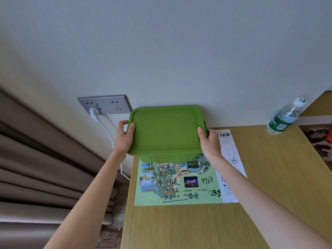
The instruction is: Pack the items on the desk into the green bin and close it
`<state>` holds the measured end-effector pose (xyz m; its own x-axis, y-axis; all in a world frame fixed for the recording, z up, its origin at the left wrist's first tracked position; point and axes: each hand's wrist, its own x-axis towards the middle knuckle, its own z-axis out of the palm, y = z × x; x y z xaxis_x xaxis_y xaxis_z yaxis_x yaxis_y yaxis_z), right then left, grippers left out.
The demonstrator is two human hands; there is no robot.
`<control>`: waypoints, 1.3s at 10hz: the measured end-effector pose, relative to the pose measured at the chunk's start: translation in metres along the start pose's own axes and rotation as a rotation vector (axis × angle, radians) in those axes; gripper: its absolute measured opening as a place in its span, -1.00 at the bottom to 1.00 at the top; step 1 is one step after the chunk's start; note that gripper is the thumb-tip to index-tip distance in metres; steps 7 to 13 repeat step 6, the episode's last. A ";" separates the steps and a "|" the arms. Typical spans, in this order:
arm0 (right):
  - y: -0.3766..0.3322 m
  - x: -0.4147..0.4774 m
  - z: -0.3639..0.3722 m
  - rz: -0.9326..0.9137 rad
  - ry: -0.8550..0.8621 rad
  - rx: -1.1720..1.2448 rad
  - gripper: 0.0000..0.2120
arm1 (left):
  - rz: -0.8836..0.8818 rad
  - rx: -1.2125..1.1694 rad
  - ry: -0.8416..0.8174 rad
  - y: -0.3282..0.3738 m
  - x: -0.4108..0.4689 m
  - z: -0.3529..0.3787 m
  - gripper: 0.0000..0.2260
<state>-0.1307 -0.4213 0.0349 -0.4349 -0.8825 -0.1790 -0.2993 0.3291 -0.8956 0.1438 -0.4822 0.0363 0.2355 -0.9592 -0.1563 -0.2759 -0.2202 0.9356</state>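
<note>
Green bin point(166, 133) is in the centre of the frame, at the far end of the desk point(197, 227) close against the wall point(179, 51), with its lid point(165, 128) seated on top. Left hand point(124, 137) grips the bin's left end, thumb on the lid rim and fingers curled round the side. Right hand point(209, 142) grips the right end likewise, fingers wrapped near a dark latch point(205, 124). Whether the bin rests on the desk or is held just above it cannot be told. Risks, as judged: the latches may not be engaged (the left one is hidden), so the lid could come off if the bin is lifted by its rim. The bin's left end sits about level with the desk's left edge, so setting it down carelessly could tip it off. The left hand works near a white cable point(109, 135) and could snag it. A water bottle point(284, 117) at upper right, a printed map sheet point(179, 186) and a white paper point(231, 159) lie outside the bin, so packing may be incomplete. Surface: pale wood-grain desk. Room: grey wall, socket plate point(107, 104) with a white plug point(94, 112), pleated curtain point(36, 168) at the left.
</note>
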 end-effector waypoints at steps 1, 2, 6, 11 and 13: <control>-0.002 0.006 0.006 -0.026 -0.015 -0.014 -0.63 | 0.001 0.013 0.015 -0.006 0.008 -0.001 -0.88; 0.000 0.008 0.010 -0.049 -0.005 -0.030 -0.60 | 0.005 0.051 0.019 -0.010 0.012 -0.001 -0.87; -0.024 -0.001 -0.004 -0.042 -0.136 -0.349 -0.45 | 0.092 0.357 0.093 0.010 -0.001 -0.008 -0.63; -0.024 -0.001 -0.004 -0.042 -0.136 -0.349 -0.45 | 0.092 0.357 0.093 0.010 -0.001 -0.008 -0.63; -0.024 -0.001 -0.004 -0.042 -0.136 -0.349 -0.45 | 0.092 0.357 0.093 0.010 -0.001 -0.008 -0.63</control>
